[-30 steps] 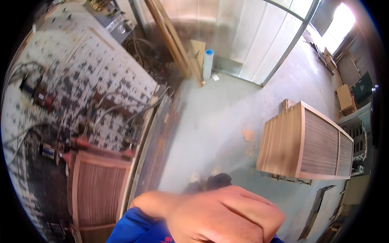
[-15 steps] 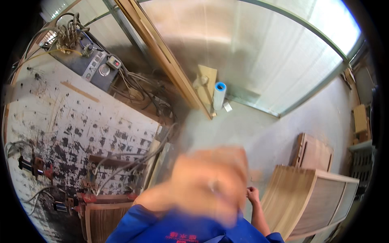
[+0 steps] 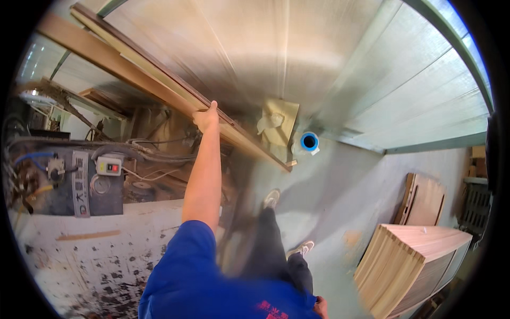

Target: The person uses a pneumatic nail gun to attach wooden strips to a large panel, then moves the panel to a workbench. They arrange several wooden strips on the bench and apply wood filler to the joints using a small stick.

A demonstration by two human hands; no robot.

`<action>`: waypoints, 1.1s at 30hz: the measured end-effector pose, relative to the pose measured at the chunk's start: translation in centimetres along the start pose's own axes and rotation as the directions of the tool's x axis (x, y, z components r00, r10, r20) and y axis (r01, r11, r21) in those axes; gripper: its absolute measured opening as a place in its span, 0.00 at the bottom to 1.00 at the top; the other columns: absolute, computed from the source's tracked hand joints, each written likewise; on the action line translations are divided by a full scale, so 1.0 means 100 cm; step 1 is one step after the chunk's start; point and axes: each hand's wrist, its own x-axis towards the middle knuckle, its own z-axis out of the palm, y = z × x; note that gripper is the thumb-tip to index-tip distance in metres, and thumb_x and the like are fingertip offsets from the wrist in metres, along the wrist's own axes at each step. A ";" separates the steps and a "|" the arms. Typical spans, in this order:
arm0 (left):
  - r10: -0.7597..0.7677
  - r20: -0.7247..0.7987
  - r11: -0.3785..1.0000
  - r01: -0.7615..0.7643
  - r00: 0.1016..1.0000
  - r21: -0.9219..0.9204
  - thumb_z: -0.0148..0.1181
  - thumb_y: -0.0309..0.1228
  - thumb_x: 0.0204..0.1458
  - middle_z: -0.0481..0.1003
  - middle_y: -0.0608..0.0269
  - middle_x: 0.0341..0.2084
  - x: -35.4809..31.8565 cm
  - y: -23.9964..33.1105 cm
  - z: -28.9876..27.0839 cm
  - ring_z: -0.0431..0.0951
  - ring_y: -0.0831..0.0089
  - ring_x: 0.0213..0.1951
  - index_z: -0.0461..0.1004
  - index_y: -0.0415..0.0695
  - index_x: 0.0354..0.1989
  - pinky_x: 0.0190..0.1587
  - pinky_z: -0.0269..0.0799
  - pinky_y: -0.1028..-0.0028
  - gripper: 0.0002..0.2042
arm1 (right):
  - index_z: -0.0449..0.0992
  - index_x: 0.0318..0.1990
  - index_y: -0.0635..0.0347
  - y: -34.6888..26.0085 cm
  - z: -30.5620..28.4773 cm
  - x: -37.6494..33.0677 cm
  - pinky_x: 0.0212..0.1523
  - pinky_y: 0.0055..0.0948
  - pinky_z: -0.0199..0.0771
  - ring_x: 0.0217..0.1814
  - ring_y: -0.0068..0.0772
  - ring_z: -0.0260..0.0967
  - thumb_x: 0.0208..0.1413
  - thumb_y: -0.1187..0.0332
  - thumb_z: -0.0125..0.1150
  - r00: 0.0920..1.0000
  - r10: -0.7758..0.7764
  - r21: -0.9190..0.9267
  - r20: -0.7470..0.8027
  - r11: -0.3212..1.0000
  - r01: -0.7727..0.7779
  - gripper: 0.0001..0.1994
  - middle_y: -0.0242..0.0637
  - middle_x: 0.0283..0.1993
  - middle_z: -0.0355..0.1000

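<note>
Moved forward, left hand point(image 3: 206, 118) clamps at least two boards point(image 3: 133, 73); right hand point(image 3: 320, 307), grip unclear.

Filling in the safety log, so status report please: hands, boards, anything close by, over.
Left hand gripping long wooden boards. Right hand partly visible at lower edge, grip unclear. Upright blue-ended roll near the boards' lower end.

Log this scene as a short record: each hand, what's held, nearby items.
Left hand: gripping the boards, arm outstretched
Right hand: low beside the body, partly hidden; grip unclear
Boards: slanting, lower ends near the floor
Roll: blue-rimmed, right of the boards' lower ends
Switch box: left side, red and green buttons
</note>
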 end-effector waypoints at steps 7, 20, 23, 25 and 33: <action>0.333 0.596 0.879 -0.011 0.731 -0.478 0.65 0.26 0.52 0.80 0.51 0.48 0.053 -0.037 -0.058 0.79 0.63 0.54 0.74 0.31 0.55 0.60 0.72 0.67 0.21 | 0.81 0.39 0.69 -0.055 0.068 -0.017 0.42 0.33 0.77 0.36 0.31 0.77 0.57 0.69 0.65 0.999 0.047 0.228 -0.022 0.973 -0.041 0.10 0.41 0.32 0.81; 0.700 0.714 0.698 -0.202 -0.012 -0.687 0.67 0.31 0.60 0.82 0.48 0.48 -0.256 0.095 -0.153 0.82 0.62 0.51 0.75 0.30 0.55 0.58 0.77 0.64 0.19 | 0.82 0.43 0.64 -0.063 0.139 -0.078 0.46 0.35 0.79 0.42 0.38 0.80 0.59 0.64 0.64 0.973 0.023 0.403 -0.229 0.912 0.073 0.12 0.45 0.37 0.81; 0.752 0.604 0.590 -0.139 -0.264 -0.795 0.66 0.30 0.60 0.82 0.51 0.41 -0.400 0.122 -0.200 0.83 0.65 0.45 0.76 0.30 0.50 0.50 0.79 0.66 0.16 | 0.80 0.44 0.64 -0.057 0.124 -0.095 0.48 0.32 0.78 0.43 0.35 0.79 0.59 0.65 0.66 0.879 -0.069 0.389 -0.473 0.878 0.278 0.12 0.43 0.40 0.81; 0.746 0.501 0.554 -0.010 -0.439 -0.833 0.66 0.28 0.59 0.82 0.54 0.37 -0.508 0.126 -0.245 0.83 0.67 0.41 0.76 0.30 0.48 0.46 0.79 0.68 0.14 | 0.80 0.45 0.64 -0.055 0.092 -0.119 0.49 0.37 0.78 0.46 0.42 0.80 0.60 0.68 0.64 0.778 -0.105 0.382 -0.620 0.825 0.415 0.10 0.45 0.44 0.80; 0.467 0.095 0.439 0.137 -0.879 -0.888 0.71 0.31 0.52 0.82 0.59 0.32 -0.896 -0.029 -0.478 0.82 0.70 0.34 0.77 0.35 0.45 0.40 0.78 0.69 0.16 | 0.76 0.55 0.64 0.042 -0.101 -0.352 0.54 0.31 0.73 0.51 0.30 0.73 0.61 0.72 0.65 -0.098 0.068 -0.037 -0.993 0.606 0.794 0.16 0.39 0.49 0.75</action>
